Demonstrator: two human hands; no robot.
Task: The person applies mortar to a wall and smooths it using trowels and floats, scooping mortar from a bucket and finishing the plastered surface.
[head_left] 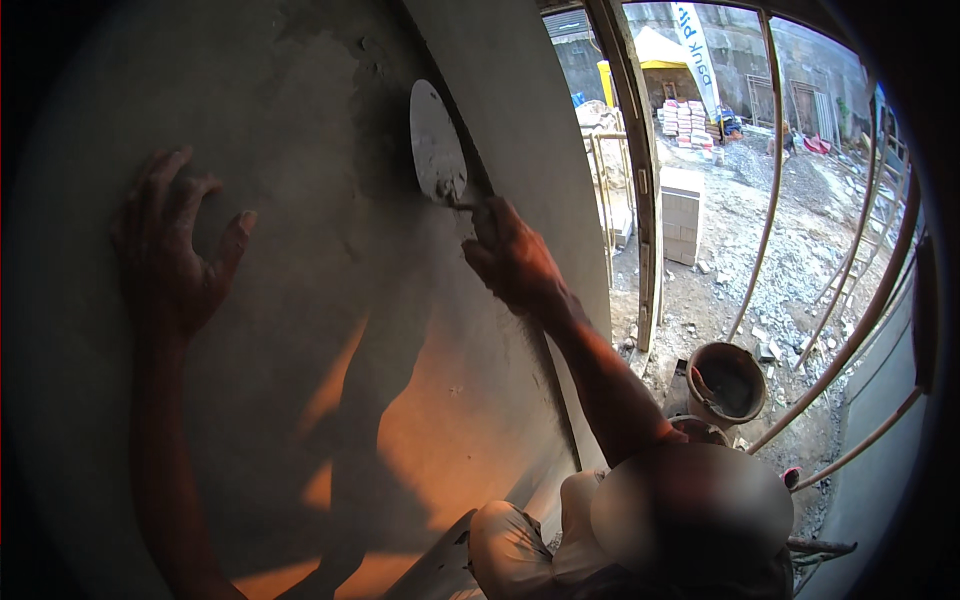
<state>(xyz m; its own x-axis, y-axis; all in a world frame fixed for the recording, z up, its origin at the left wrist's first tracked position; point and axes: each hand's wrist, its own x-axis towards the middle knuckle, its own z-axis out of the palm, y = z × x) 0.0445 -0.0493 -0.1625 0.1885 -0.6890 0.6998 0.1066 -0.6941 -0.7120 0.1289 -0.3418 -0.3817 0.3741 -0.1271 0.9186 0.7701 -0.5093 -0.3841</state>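
My left hand [185, 245] rests on the grey plastered wall [240, 110] at the left, its fingers apart and slightly bent. My right hand [510, 250] is wrapped round the handle of a trowel [435, 140], its pale blade raised against a darker, rougher strip of plaster beside a vertical corner edge [525, 340]. Some grey mortar clings to the blade near its handle. Shadows of arms and patches of orange light fall across the lower wall. My bent knees [505, 540] show at the bottom, and a blurred patch hides what is below my right forearm.
Buckets [725, 405] stand below at the right among curved poles [775, 170]. An upright timber post [640, 180] borders the opening onto rubble ground [750, 230] with grey blocks [682, 215], stacked sacks [683, 125], a canopy [660, 50], a banner and a leaning ladder.
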